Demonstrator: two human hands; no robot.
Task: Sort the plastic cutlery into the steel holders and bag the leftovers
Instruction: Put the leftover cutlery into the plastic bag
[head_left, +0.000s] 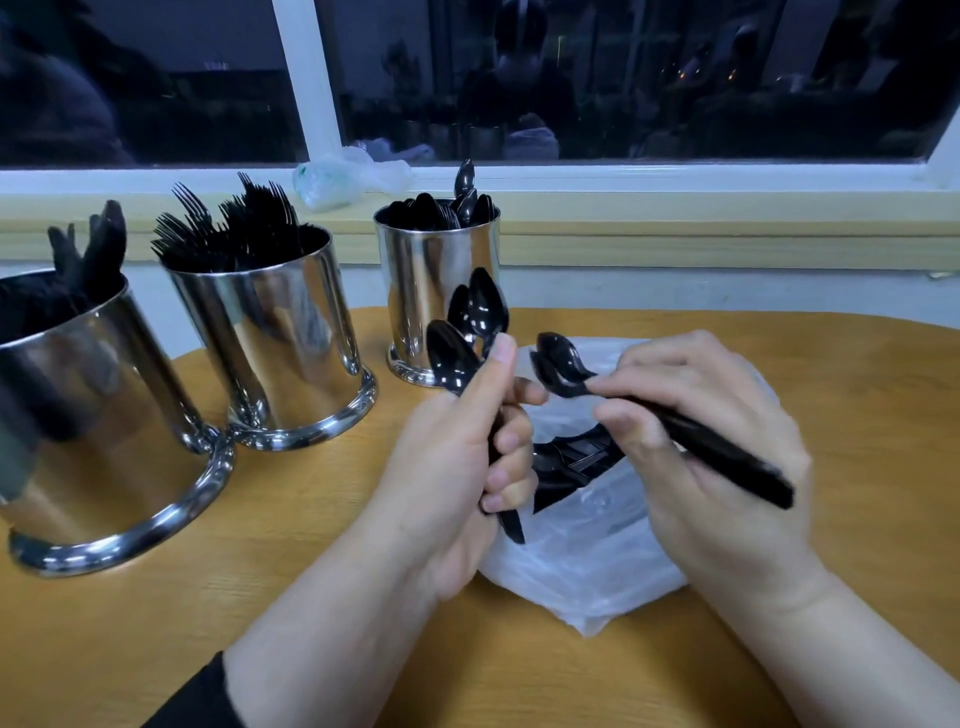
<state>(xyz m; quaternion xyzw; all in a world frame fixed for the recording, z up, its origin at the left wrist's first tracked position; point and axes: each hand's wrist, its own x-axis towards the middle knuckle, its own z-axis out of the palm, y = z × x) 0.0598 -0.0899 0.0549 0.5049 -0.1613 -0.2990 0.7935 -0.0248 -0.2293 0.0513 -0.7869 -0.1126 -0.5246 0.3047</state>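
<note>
My left hand (462, 457) grips a bunch of black plastic spoons (470, 332) upright, bowls up. My right hand (711, 436) holds a few more black spoons (563, 364) level, bowls pointing left toward the first bunch. Both hands hover over a clear plastic bag (587, 561) on the table, with more black cutlery (571, 462) lying in it. Three steel holders stand at the left and back: one with knives (93, 415), one with forks (275, 353), one with spoons (421, 280).
The wooden table (857, 415) has a rounded far edge. Behind it runs a window sill with a crumpled clear bag (343, 176) on it. A dark window fills the back.
</note>
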